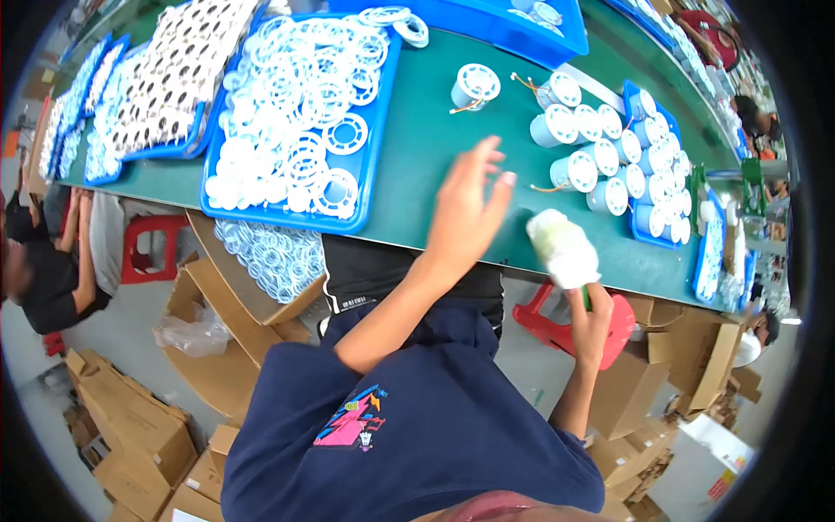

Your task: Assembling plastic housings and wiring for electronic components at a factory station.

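Observation:
My left hand (pixel 470 204) is over the green tabletop with its fingers apart and nothing in it. My right hand (pixel 591 320), at the table's near edge, is closed around the lower end of a bulky white object with a green part (pixel 564 250); blur hides what kind it is. Beyond my left hand stands a white round motor-like unit (pixel 477 83) with thin coloured wires. To the right, several similar white cylindrical units (pixel 554 127) stand in a group, some with wires trailing onto the table.
A blue tray (pixel 370 178) of white slotted rings and discs lies left, with stacked perforated white parts (pixel 178 74) beyond. A blue bin (pixel 531 43) stands at the back. Below are a red stool (pixel 619 331) and cardboard boxes (pixel 143 426). Another person (pixel 65 287) is at left.

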A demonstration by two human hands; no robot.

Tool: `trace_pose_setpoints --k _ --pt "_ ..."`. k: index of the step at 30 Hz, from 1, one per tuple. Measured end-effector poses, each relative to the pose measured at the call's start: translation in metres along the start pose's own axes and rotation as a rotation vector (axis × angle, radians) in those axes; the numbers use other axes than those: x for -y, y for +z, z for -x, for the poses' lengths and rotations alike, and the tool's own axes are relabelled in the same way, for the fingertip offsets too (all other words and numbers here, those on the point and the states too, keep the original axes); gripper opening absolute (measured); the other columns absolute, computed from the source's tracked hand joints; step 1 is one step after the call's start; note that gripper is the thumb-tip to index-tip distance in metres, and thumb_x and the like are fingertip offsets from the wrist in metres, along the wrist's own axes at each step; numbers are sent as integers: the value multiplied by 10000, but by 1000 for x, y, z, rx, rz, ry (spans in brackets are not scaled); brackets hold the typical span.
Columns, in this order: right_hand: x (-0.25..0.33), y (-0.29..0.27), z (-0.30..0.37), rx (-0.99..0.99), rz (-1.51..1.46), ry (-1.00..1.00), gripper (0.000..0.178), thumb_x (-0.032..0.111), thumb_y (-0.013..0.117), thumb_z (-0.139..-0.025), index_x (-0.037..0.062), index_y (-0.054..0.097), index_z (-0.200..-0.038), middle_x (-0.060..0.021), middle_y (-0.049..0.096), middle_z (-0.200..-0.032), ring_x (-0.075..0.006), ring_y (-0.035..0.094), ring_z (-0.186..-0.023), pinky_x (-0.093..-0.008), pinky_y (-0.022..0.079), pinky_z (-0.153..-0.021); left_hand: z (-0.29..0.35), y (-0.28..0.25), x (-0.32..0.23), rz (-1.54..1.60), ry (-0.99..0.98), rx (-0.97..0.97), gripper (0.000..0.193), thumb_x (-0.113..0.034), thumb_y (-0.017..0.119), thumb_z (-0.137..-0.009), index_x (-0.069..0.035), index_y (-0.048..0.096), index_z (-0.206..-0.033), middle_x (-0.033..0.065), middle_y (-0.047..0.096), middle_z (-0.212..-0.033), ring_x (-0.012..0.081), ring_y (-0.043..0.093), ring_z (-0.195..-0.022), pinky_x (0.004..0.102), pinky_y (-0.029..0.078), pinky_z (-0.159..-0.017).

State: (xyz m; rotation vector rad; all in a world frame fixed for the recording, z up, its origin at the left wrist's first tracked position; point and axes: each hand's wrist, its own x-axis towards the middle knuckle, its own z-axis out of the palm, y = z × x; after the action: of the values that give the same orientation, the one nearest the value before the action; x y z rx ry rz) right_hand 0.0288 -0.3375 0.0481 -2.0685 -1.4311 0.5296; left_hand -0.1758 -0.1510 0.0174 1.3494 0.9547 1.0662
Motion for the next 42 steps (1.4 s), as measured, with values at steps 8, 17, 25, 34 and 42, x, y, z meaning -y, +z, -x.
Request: trace_pose_setpoints --k 8,17,25,34,42 --pt "18 54 -61 -271 261 -385 468 77 793 -878 118 711 -1337 -99 637 -955 -275 581 -875 -413 484 -775 -71 23 22 -696 314 -280 815 -280 768 -929 -55 343 -1587 332 429 -1450 496 464 -1298 573 381 -1080" --pt "20 55 -56 -436 115 -385 335 36 763 -887 32 728 -1221 -152 629 -1111 -318 595 -1014 -423 494 -868 -103 -26 29 -843 526 -323 413 -185 826 -833 -90 621 -1179 141 638 -1114 348 631 -1044 463 481 -873" --pt "63 53 -64 -486 -117 -478 154 -28 679 -933 -29 734 -1077 -155 667 -1041 -282 646 -924 -370 518 -812 -6 -83 -9 -796 397 -35 553 -80 792 -842 -86 586 -1356 218 564 -1322 423 585 -1205 453 487 -1024" --pt "140 97 -114 -45 -244 -430 334 11 666 -953 3 662 -1286 -195 663 -1247 -387 711 -988 -401 571 -836 5 -53 19 -606 313 -135 703 -87 791 -876 -77 488 -1510 330 430 -1508 525 490 -1335 536 450 -1069" --pt "145 100 -125 168 -89 -330 475 70 741 -901 57 620 -1360 -154 558 -1324 -276 723 -823 -386 577 -715 10 -51 24 -536 359 -67 731 -24 747 -858 -11 456 -1528 309 459 -1522 502 505 -1348 511 455 -1101"
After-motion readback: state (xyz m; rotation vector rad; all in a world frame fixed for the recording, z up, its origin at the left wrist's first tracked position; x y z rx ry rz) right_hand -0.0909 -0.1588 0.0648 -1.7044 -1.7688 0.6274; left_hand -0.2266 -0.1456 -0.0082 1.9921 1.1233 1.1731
